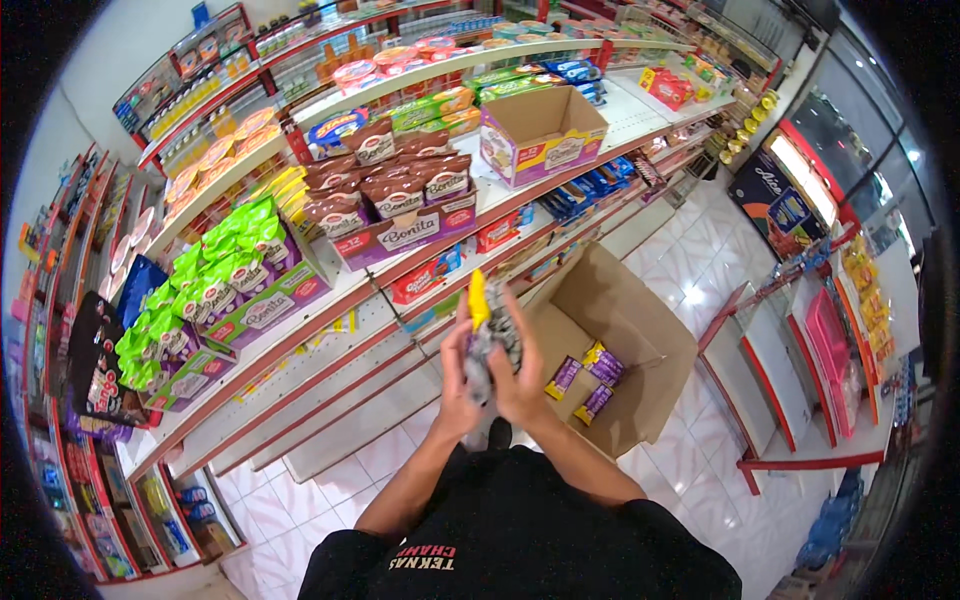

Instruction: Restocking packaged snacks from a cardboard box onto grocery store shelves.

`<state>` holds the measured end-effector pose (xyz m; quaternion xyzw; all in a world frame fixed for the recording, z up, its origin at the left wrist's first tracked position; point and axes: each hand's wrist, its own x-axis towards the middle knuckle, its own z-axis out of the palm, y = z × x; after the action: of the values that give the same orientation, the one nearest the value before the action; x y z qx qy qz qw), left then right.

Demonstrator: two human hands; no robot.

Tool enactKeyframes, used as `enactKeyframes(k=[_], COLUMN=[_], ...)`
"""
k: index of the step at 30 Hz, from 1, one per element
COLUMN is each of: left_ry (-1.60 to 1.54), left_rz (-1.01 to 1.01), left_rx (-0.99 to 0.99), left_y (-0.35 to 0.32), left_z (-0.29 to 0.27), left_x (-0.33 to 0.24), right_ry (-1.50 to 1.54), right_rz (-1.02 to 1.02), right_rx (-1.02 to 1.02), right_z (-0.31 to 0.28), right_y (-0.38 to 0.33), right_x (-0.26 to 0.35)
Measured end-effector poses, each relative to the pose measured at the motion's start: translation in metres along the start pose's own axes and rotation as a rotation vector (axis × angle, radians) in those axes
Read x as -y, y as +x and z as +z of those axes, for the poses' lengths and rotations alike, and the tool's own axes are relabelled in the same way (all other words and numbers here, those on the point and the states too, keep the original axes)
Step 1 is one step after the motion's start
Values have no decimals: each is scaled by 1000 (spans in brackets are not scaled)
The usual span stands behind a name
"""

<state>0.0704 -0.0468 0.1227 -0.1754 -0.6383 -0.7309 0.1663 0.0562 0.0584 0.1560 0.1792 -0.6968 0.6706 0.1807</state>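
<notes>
Both my hands hold a bunch of grey and yellow snack packets (486, 330) in front of my chest. My left hand (456, 388) grips the bunch from the left side and my right hand (524, 366) wraps it from the right. Just right of my hands, an open cardboard box (640, 330) stands on the floor with a few purple packets (592, 378) inside. The shop shelves (330, 330) run right in front of my hands.
Display cartons of brown packets (395, 205) and green packets (225, 275) stand on the upper shelf, with an empty open carton (540, 135) further right. Red shelf boards (815, 345) lean at the right. White tiled floor (690, 455) lies around the box.
</notes>
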Motion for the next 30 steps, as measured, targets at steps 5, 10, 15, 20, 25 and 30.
enactKeyframes(k=[5,10,15,20,25,30], left_ry=[-417,-1049,-1299,-1323,-1189,-1095], left_rz=[-285,-918,-1214,-1018,-916,-794], left_rx=[-285,-319,-559,-601,-460,-450], left_y=[22,-15,-75,-77,-58,-63], left_z=[4,-41,-67,-64,-68,-76], left_x=[0,74,119,105,60,41], right_ry=[-185,-169,407,553,443,50], right_rz=[22,419,829,798,852,600], right_rx=[145,106,-414,-446,-369,-144], right_z=[-7,-29,-56,-48,-18,6], right_y=[-22,-43,-69,-48,-43,-51], right_x=[-7,-27,-94,-67,-64,-52])
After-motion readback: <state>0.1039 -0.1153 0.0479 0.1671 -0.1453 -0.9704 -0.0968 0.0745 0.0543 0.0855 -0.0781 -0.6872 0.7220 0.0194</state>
